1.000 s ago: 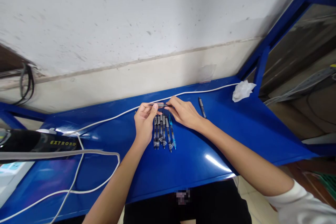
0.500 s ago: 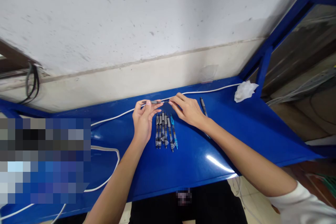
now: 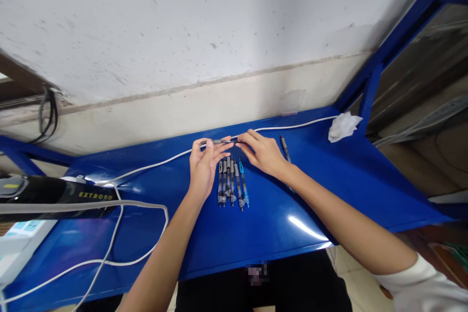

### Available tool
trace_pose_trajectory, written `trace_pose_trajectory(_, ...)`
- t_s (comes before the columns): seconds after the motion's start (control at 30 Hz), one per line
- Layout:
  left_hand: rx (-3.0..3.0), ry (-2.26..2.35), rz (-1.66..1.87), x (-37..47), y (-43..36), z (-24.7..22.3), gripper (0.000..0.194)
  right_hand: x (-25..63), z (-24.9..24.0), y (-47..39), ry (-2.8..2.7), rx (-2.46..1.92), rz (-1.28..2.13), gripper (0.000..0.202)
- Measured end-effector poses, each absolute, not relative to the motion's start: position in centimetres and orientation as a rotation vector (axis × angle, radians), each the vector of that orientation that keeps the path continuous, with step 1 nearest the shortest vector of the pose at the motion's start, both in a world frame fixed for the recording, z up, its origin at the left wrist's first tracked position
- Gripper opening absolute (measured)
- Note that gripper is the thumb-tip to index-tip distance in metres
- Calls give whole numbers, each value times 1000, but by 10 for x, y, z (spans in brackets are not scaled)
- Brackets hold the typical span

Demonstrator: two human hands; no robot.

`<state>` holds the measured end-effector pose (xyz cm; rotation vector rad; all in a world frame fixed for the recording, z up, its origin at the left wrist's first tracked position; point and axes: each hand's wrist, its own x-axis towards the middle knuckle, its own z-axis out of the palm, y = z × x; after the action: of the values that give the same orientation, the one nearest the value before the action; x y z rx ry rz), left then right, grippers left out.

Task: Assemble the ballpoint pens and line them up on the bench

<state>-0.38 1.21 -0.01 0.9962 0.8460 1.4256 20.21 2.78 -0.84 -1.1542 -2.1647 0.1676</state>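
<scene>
a grey pen (image 3: pixel 217 142) is grasped in the left hand (image 3: pixel 203 165), held about level above the far part of the worktop (image 3: pixel 237 243). at its right end a thin dark piece (image 3: pixel 236 142) is pinched by the fingertips of the right hand (image 3: pixel 262 153); whether it is joined to the pen cannot be told. between the hands and the near edge, a row of pens (image 3: pixel 228 180) is laid side by side, with a blue pen (image 3: pixel 243 180) placed at the right end. a lone pen (image 3: pixel 284 146) is partly hidden by the right forearm (image 3: pixel 340 219). a white cable (image 3: pixel 274 128) is strung behind the hands; a white wad (image 3: pixel 343 126) is seen near the far right corner.
</scene>
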Motion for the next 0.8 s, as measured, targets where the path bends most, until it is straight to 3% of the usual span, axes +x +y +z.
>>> trace_pose_trajectory(0.8, 1021, 887, 1532, -6, 16, -1, 32, 202, -8, 28, -2169, -1155, 179, 30)
